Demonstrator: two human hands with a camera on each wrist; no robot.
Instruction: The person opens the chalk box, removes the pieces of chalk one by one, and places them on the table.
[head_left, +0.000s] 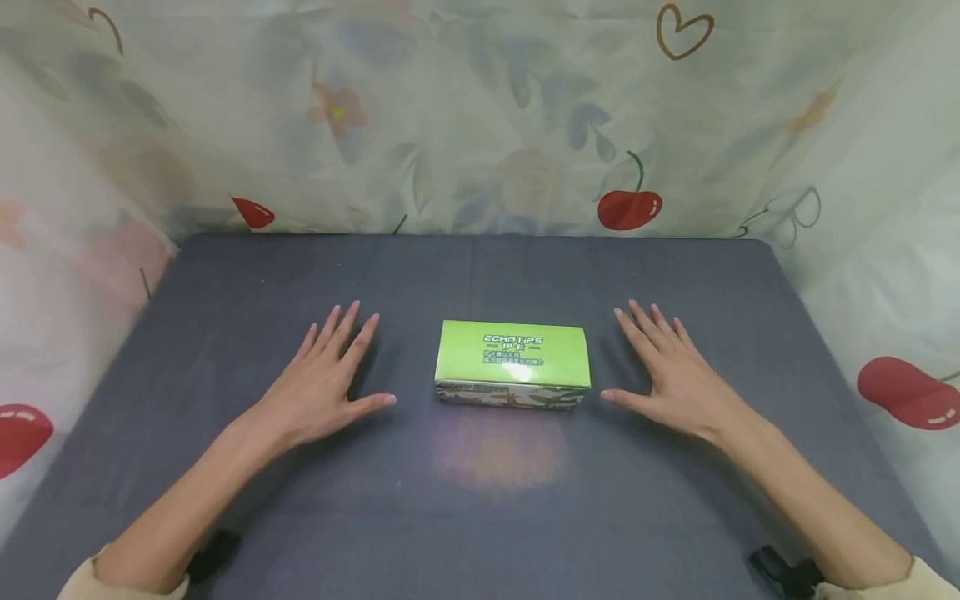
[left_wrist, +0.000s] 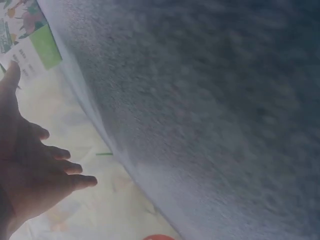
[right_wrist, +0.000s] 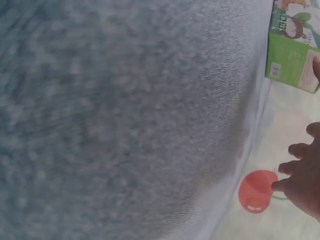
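Cream sleeve cuffs (head_left: 123,579) frame the bottom edge of the head view, with two bare forearms reaching forward over a dark grey table (head_left: 480,508). Beside each cuff sits a small black object, too cropped to identify.

On the left, the left hand (head_left: 322,383) lies palm down and flat on the cloth-like surface, its four fingers straight and close together, angled up and inward, the thumb splayed out toward the centre. It holds nothing and stands a little apart from the green box (head_left: 512,362), which rests closed and flat at the middle of the table with its white-lettered top facing up and a patterned side panel facing the person. The left wrist view shows the same hand (left_wrist: 30,170) open, with a corner of the box (left_wrist: 35,45) beyond the thumb.

On the right, the right hand (head_left: 671,371) mirrors the left: palm down, fingers straight and slightly fanned, thumb stretched toward the box and stopping just short of its near right corner. The right wrist view catches only the fingertips (right_wrist: 300,172) and an end of the box (right_wrist: 292,57).

By the look of it, both hands rest in a symmetrical, idle pose flanking the box. Nothing lies between either thumb and the box. A pale glare patch (head_left: 498,454) marks the table in front of it. Behind and to both sides hangs a light curtain (head_left: 480,117) printed with cherries, flowers and a heart.
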